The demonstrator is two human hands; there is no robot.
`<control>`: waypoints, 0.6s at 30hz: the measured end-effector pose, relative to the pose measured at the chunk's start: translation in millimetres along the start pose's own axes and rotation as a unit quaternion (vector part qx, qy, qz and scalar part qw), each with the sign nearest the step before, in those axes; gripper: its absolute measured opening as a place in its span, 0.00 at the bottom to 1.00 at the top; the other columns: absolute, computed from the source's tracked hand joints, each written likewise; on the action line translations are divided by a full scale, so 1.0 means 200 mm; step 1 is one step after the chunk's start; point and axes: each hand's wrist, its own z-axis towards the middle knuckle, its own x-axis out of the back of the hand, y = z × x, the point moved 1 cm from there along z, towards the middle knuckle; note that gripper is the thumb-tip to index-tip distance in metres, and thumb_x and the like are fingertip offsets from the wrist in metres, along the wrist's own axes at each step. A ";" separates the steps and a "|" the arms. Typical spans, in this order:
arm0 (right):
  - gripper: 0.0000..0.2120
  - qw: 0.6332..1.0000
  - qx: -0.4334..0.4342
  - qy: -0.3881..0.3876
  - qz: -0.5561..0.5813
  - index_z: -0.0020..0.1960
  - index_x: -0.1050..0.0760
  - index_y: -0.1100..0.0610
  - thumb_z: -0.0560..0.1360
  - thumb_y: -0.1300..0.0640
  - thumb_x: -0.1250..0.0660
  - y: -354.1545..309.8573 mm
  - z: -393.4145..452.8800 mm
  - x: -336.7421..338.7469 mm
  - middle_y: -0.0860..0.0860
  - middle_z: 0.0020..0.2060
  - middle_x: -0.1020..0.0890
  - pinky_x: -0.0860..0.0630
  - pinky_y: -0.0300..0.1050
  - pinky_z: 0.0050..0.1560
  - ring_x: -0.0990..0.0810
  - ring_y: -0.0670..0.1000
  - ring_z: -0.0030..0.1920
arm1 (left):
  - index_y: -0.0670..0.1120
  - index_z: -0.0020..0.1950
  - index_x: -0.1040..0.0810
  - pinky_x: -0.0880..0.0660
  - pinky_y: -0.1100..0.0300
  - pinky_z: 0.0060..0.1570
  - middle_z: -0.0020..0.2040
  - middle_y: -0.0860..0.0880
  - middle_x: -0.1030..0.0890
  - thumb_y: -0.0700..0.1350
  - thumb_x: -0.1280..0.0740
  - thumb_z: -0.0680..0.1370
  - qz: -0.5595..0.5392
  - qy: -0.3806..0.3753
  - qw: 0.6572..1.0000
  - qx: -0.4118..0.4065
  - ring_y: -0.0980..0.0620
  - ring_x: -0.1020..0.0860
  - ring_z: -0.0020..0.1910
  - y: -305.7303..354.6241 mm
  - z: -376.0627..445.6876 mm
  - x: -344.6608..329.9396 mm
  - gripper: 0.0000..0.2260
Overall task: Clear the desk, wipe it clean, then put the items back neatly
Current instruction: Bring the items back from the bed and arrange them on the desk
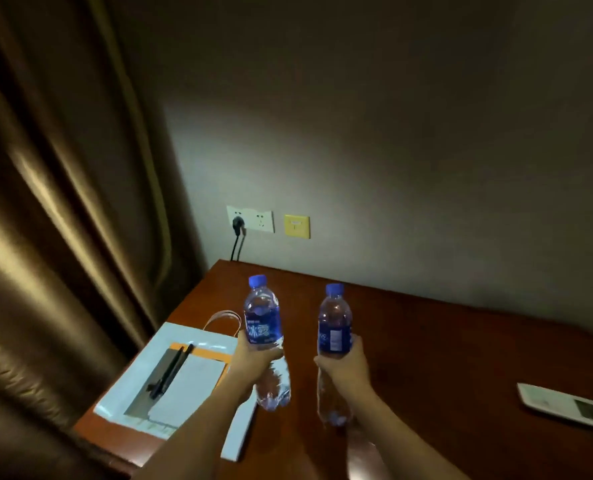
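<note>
Two clear water bottles with blue caps and blue labels are held above the dark wooden desk [444, 341]. My left hand [253, 358] grips the left bottle [263, 323] around its middle. My right hand [343, 362] grips the right bottle [335, 327] the same way. Both bottles lean slightly away from me, caps toward the wall. Whether their bases touch the desk I cannot tell.
A white paper bag [142, 382] lies flat at the desk's left end, with a notepad [191, 389] and two black pens [170, 372] on it. A white remote-like device [565, 405] lies at the right. Wall sockets [250, 219], a plugged cable and a curtain [45, 202] stand behind.
</note>
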 end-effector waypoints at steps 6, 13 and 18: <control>0.30 1.000 -0.009 0.028 -0.010 0.59 0.37 0.51 0.66 0.70 0.27 0.04 0.27 -0.02 0.50 0.52 0.24 0.26 0.39 0.46 0.22 0.48 0.49 | 0.43 0.62 0.32 0.26 0.55 0.47 0.53 0.43 0.20 0.35 0.25 0.67 0.047 -0.004 0.999 0.003 0.48 0.21 0.49 0.00 0.34 -0.09 0.26; 0.31 0.998 -0.002 0.054 -0.032 0.63 0.37 0.53 0.66 0.69 0.26 -0.02 0.66 -0.15 0.46 0.52 0.26 0.31 0.29 0.44 0.26 0.46 0.52 | 0.46 0.59 0.35 0.28 0.59 0.44 0.48 0.49 0.22 0.36 0.26 0.70 0.087 -0.017 0.996 -0.018 0.51 0.23 0.46 0.05 0.71 -0.10 0.24; 0.33 0.997 0.012 0.068 -0.044 0.64 0.36 0.54 0.66 0.71 0.27 -0.02 0.87 -0.32 0.46 0.50 0.26 0.29 0.26 0.37 0.24 0.44 0.49 | 0.46 0.59 0.35 0.26 0.69 0.37 0.48 0.49 0.23 0.32 0.26 0.68 0.107 -0.017 0.994 -0.025 0.55 0.23 0.43 0.00 0.97 -0.06 0.26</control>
